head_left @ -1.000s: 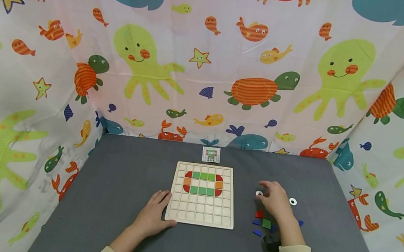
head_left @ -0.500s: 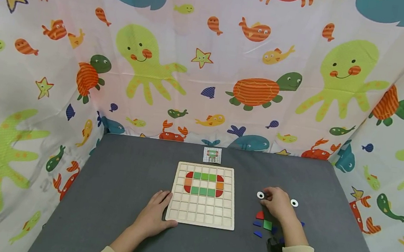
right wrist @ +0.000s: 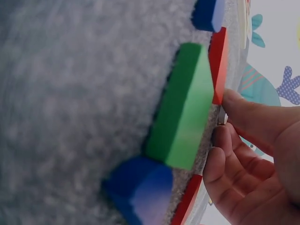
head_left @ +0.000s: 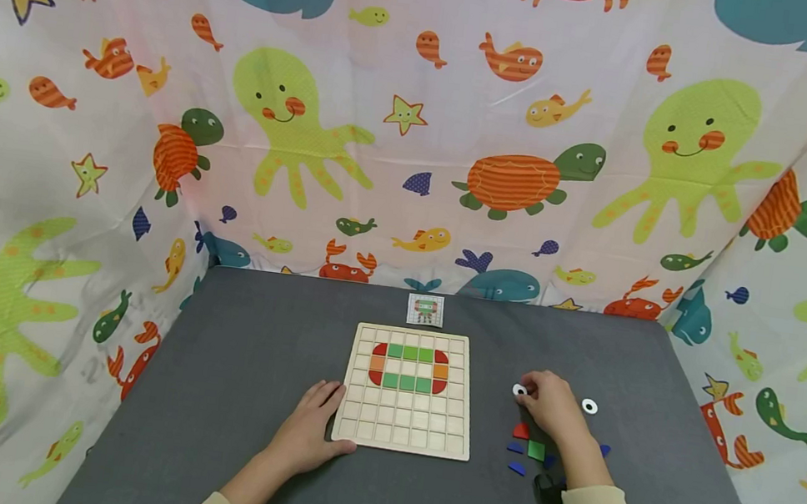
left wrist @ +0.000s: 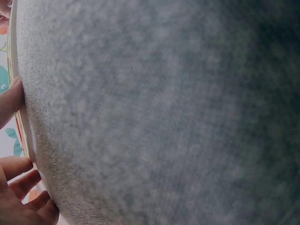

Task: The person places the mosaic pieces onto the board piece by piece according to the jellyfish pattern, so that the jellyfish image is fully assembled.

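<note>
In the head view a white round piece with a dark centre lies at the fingertips of my right hand. The right wrist view shows my thumb and fingertips pinching its thin pale edge, with the rest hidden. My left hand rests against the left side of a wooden grid board, the thumb near its front left corner. In the left wrist view the left fingers touch the board's edge. Red, green and orange tiles form a ring in the board's upper cells.
A second white round piece lies right of my right hand. Nearer me are a red piece, a green square block and several blue pieces. A small picture card lies behind the board on the grey table.
My right hand has shifted slightly, and its fingertips have come together at the white round piece. The left hand stays at the board. The whole head view has shifted a little.
</note>
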`<state>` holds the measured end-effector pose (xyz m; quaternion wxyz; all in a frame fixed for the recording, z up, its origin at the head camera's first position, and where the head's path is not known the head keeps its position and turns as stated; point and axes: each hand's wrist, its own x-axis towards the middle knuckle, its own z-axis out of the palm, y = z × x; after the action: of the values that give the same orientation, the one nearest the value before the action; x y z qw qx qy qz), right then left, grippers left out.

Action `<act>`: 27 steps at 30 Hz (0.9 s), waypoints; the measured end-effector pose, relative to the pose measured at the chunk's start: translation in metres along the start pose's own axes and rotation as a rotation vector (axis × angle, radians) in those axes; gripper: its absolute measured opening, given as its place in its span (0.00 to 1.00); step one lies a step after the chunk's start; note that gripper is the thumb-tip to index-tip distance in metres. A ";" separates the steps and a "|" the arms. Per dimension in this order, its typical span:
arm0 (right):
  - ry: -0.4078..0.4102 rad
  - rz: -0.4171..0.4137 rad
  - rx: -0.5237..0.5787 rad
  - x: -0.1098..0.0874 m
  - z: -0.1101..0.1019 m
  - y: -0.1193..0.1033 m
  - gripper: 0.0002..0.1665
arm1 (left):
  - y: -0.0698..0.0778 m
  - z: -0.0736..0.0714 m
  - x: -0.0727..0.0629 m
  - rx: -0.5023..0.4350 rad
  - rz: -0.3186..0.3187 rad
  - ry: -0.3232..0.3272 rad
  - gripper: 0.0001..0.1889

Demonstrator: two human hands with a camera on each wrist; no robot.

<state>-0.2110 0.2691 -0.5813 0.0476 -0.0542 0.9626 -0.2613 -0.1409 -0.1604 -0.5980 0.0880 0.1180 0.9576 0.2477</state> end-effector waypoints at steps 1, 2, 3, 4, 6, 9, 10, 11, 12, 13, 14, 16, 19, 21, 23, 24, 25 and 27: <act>0.002 -0.007 -0.009 0.000 0.000 0.000 0.13 | 0.000 0.000 0.000 0.001 0.000 -0.001 0.52; 0.004 -0.016 -0.020 0.001 0.000 -0.001 0.13 | 0.000 0.000 0.000 0.002 -0.002 -0.002 0.52; 0.008 -0.025 -0.029 0.001 0.000 -0.001 0.13 | -0.001 0.000 0.000 0.003 -0.003 -0.002 0.53; 0.014 -0.031 -0.034 0.001 0.000 -0.002 0.13 | -0.001 0.000 0.000 0.003 -0.004 -0.003 0.53; 0.028 -0.039 -0.037 0.002 0.000 -0.004 0.14 | -0.001 0.000 0.000 0.001 -0.005 -0.002 0.53; 0.053 -0.048 -0.035 0.003 0.000 -0.009 0.14 | -0.001 0.000 0.000 0.004 -0.005 -0.002 0.52; 0.061 -0.051 -0.035 0.004 0.000 -0.011 0.14 | -0.001 0.000 0.000 0.007 -0.004 -0.002 0.52; 0.067 -0.053 -0.034 0.004 0.000 -0.013 0.14 | -0.001 0.000 0.000 0.007 -0.003 -0.001 0.52; 0.072 -0.055 -0.031 0.005 0.000 -0.016 0.14 | -0.001 0.000 0.000 0.006 -0.002 0.000 0.52; 0.078 -0.059 -0.027 0.006 0.000 -0.019 0.14 | -0.001 0.000 0.000 0.007 -0.002 -0.001 0.52; 0.084 -0.062 -0.020 0.007 0.000 -0.022 0.14 | -0.001 0.000 0.000 0.006 -0.001 0.000 0.52; 0.093 -0.068 -0.003 0.009 -0.001 -0.029 0.14 | 0.000 0.000 -0.001 0.004 -0.002 0.002 0.52; 0.101 -0.076 0.019 0.012 0.000 -0.039 0.14 | 0.000 0.000 0.000 0.007 -0.001 0.007 0.53; 0.095 -0.079 0.025 0.014 0.001 -0.046 0.14 | 0.000 0.001 0.000 0.015 0.000 0.010 0.53; 0.091 -0.083 0.029 0.016 0.002 -0.053 0.14 | -0.001 0.002 0.001 0.018 0.002 0.012 0.53; 0.088 -0.086 0.030 0.017 0.002 -0.057 0.15 | -0.001 0.002 0.001 0.021 0.003 0.013 0.53; 0.085 -0.089 0.032 0.018 0.003 -0.061 0.15 | -0.001 0.002 0.001 0.022 0.004 0.014 0.53; 0.080 -0.098 0.034 0.021 0.005 -0.068 0.16 | -0.002 0.002 0.001 0.020 0.004 0.018 0.53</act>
<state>-0.2255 0.2055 -0.5522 -0.0029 -0.0902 0.9554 -0.2814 -0.1415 -0.1609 -0.6009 0.0777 0.1186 0.9605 0.2394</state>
